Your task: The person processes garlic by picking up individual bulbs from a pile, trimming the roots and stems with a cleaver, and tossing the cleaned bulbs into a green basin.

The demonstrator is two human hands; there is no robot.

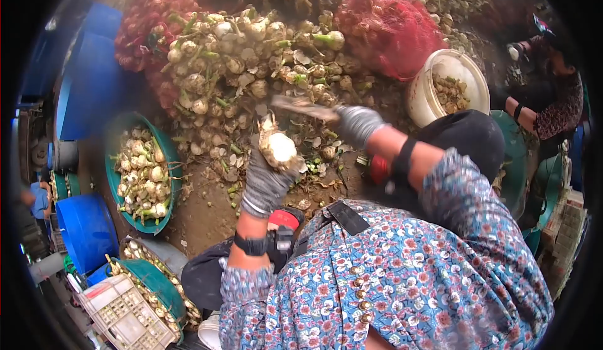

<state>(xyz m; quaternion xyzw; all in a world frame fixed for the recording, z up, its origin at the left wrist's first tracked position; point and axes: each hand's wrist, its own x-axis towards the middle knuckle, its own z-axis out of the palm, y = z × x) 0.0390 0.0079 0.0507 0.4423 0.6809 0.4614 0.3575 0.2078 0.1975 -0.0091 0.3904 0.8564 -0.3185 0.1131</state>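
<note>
My left hand [269, 183], in a grey striped glove, is closed around a garlic bulb [280, 149]. A pale, flat cut face of the bulb is turned up, and roots stick out at its far end. In my right hand [359, 125], also gloved, the fingers wrap a knife [305, 107]. Its dirty blade points left, just beyond the bulb. A big heap of garlic bulbs [220, 80], some with green stem stubs, lies on the ground past both hands. Cut stem pieces and skins are scattered below the blade.
At my left sits a teal basin [174, 190] of garlic, with blue tubs [85, 230] and crates [129, 315] nearby. A white bucket [414, 102] holding scraps stands right, near a red mesh sack [389, 29]. Another person [553, 98] sits at the far right.
</note>
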